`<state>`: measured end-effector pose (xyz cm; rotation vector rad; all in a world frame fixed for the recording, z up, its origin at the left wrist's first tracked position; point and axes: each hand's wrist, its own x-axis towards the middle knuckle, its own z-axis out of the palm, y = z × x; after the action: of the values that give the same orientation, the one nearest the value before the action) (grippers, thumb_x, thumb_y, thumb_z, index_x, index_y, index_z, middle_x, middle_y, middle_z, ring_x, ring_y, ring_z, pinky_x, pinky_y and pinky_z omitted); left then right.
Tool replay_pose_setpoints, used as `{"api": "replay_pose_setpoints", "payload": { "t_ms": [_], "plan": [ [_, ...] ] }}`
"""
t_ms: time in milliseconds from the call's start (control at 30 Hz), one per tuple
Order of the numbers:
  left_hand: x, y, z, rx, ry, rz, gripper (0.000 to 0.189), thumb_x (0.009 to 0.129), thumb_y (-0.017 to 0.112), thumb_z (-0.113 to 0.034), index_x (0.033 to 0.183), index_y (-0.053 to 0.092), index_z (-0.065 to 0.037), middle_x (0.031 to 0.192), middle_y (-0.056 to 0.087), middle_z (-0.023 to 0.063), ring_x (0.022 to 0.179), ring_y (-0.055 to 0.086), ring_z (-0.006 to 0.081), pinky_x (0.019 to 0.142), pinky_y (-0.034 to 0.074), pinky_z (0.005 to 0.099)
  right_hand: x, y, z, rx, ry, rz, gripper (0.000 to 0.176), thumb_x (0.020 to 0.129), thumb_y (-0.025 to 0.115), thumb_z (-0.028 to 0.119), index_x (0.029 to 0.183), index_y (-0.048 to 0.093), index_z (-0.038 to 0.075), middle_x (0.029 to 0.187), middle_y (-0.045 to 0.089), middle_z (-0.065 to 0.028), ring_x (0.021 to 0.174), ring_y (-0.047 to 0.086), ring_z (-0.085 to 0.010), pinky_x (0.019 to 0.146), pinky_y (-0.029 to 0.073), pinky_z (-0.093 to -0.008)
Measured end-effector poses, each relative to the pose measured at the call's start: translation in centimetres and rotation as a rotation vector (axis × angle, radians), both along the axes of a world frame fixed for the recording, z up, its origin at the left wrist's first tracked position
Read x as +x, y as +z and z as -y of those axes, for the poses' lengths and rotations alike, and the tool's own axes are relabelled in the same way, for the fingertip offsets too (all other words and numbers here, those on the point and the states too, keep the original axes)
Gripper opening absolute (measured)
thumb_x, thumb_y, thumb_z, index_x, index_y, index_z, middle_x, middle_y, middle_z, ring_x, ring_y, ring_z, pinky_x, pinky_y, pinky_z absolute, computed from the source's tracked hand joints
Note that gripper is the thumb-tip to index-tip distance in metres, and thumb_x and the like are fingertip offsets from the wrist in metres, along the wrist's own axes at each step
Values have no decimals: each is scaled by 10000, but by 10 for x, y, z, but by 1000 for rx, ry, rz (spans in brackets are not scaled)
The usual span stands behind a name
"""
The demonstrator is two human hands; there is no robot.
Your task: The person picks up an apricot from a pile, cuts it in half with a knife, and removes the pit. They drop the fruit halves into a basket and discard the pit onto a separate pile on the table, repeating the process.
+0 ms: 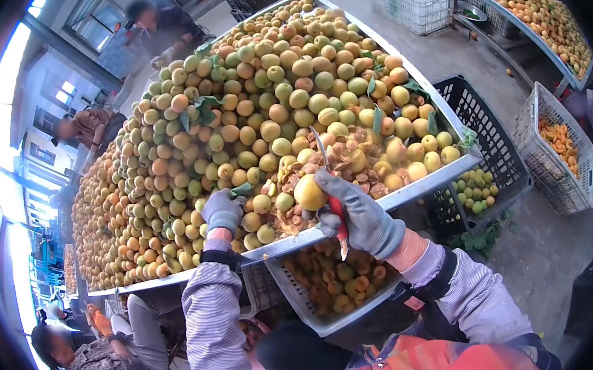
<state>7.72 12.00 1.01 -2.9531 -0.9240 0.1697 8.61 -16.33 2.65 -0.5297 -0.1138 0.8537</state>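
My right hand (363, 217), in a grey glove, is closed around a red-handled knife (336, 219) with a thin curved blade pointing up. The same hand's thumb and fingers hold a yellow apricot (310, 192) against the tool. Under it lies a pile of pitted halves and pulp (298, 178) at the table's near edge. My left hand (224, 211), also gloved, rests among whole apricots (174, 169) with its fingers curled down; whatever they hold is hidden. A green leaf (242, 189) lies beside that hand.
The metal-rimmed table (406, 188) is heaped with fruit. Below its near edge stands a crate of cut apricots (295, 302). Black crate (483, 122) and white crate (559, 183) stand right. People work at left, including a seated person (92, 349).
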Motion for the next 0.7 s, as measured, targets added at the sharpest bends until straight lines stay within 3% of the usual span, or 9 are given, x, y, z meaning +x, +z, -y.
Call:
{"api": "replay_pose_setpoints", "payload": {
  "t_ms": [100,200,300,400,533,567,600,667,700],
  "plan": [
    [3,-15,-5,23,31,5,311,747,647,-409,899,652,-138,990,653,99,952,612,286,773,479,406,-3,4,-2,0,0,2,333,907,557,356,1073,535,68,762,581,-37,499,467,-45,456,408,-189],
    [-2,-12,-4,48,0,26,287,728,684,-265,937,651,-71,890,663,138,863,636,275,770,481,363,-3,4,1,9,-5,60,334,907,558,356,1066,535,63,760,582,-39,499,470,-47,452,406,-186],
    [-7,-26,-25,-796,-55,683,153,811,576,54,952,624,20,753,625,10,672,550,88,618,435,205,0,5,8,15,-7,20,325,910,553,356,1061,533,70,753,581,-38,505,467,-46,460,407,-188],
    [9,7,-33,-832,-138,868,82,830,617,-17,910,621,1,796,634,7,718,538,70,673,448,227,-2,5,14,-8,1,20,333,919,529,379,1061,530,78,745,575,-25,513,462,-40,465,404,-190],
    [57,66,-28,-440,-260,1013,132,776,580,47,890,607,-17,817,656,54,747,591,130,712,462,252,-4,12,23,-90,74,129,324,937,483,404,968,521,83,699,512,22,505,452,-41,464,380,-175],
    [70,75,-31,-184,-353,933,334,755,573,32,1066,595,-87,891,655,114,787,628,245,743,483,317,-5,18,24,-86,55,85,323,938,483,401,964,523,81,689,502,28,501,450,-40,460,376,-175],
    [82,76,-28,-186,-360,937,334,755,573,32,1066,595,-87,891,655,114,787,628,245,743,483,317,-4,22,24,-82,38,41,322,939,482,398,960,525,79,679,492,34,496,448,-39,456,372,-175],
    [102,80,-22,100,-361,716,570,772,559,-5,1296,471,-210,988,632,166,876,620,337,775,488,384,1,15,25,-76,58,101,328,940,484,388,946,528,63,677,498,29,486,443,-36,438,377,-188],
    [110,83,-17,137,-290,555,738,788,534,-22,1417,275,-308,1028,620,172,925,621,329,788,490,406,0,16,25,-86,51,52,333,940,483,390,945,531,60,673,503,27,482,442,-39,440,381,-188]
  ]
}}
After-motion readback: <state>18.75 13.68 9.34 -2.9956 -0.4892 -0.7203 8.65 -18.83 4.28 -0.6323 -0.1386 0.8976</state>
